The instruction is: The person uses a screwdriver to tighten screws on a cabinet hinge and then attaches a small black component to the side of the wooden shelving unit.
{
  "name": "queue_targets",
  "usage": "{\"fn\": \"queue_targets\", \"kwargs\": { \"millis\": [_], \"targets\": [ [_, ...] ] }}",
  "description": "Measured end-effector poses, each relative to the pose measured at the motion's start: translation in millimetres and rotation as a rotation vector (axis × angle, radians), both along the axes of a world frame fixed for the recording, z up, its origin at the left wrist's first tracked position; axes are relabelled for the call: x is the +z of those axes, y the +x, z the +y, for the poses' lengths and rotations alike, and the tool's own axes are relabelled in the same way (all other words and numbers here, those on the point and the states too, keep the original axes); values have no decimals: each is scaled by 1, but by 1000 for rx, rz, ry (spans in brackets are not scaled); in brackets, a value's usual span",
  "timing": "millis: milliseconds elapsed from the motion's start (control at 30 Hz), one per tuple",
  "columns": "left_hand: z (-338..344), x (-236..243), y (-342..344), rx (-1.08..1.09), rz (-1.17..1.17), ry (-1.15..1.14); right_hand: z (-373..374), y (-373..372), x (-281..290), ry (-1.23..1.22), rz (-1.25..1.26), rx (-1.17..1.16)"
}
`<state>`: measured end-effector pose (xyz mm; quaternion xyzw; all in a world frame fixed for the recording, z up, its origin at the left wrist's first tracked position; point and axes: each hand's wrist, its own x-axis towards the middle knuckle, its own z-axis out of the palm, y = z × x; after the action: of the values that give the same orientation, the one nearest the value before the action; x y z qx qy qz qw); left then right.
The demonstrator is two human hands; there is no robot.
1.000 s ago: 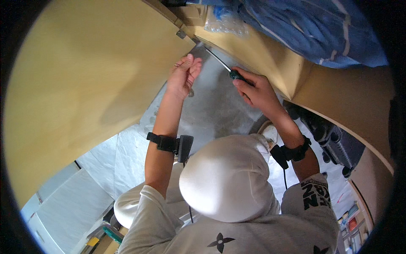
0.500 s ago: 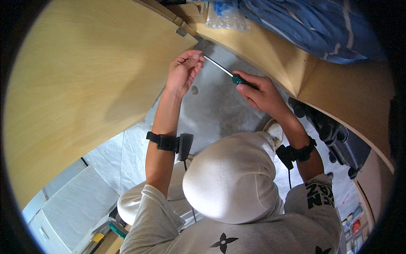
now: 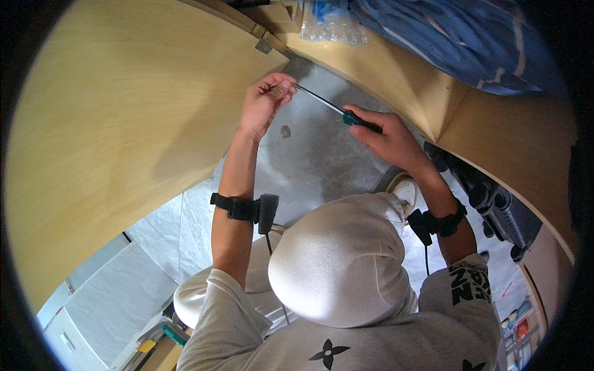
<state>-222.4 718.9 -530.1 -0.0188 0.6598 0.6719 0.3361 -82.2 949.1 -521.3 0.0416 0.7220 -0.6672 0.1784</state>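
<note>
Holding a green-handled screwdriver above the gray floor, we are gripping its handle with the curled fingers of our right hand, while its slim shaft is pointing up and left toward our left hand. There, thumb and fingers are bending narrowly together at the tip; whether they are pinching it or something small, we are unable to tell. The tool is lying across a wedge-shaped gap between a pale wood-toned panel, with a metal hinge sitting near its upper corner, and a wood-toned cabinet board at right. Their edges are converging just beyond our fingertips, leaving tight quarters there and wider room toward our white-clad knee.
</note>
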Motion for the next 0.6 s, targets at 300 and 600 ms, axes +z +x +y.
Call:
{"fn": "queue_targets", "kwargs": {
  "millis": [300, 600],
  "targets": [
    [-11, 1, -11, -245, 252, -183, -2, -3, 3, 253, 193, 43],
    [-9, 15, -17, -251, 297, -134, 5, -10, 11, -262, -265, 19]
  ]
}}
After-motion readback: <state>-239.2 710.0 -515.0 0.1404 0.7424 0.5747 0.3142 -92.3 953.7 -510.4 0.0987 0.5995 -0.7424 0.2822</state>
